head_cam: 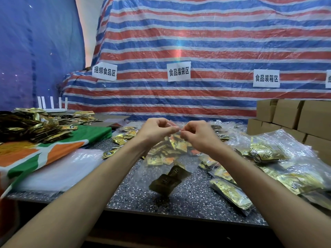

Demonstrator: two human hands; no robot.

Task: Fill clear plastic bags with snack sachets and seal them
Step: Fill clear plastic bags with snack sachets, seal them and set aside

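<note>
The person stands at the speckled counter (136, 199) and holds 1 clear bag (143, 178) up in the air, over the middle of the counter and toward its front edge. A few dark gold sachets (168, 179) sit low inside it, so the bag hangs down and sags.

Both hands are up at the top of the bag, very near each other. The left hand (157, 129) pinches the top strip with its thumb and curled fingers. The right hand (198, 135) pinches the same strip just beside it. A thin red line shows there, which looks like the zip strip.

I think the filling of this bag is done and the closing step is going on now. I cannot tell how much of the strip is shut yet. Next, the fingers likely need to press the 2 sides together and slide along to each end, keeping them lined up so no gap is left. Then the bag could join the filled bags (268, 158) heaped along the right side of the counter.

Loose sachets (166, 149) lie in the middle of the counter, behind the hanging bag. Flat empty bags (59, 169) lie near the left front edge.
</note>
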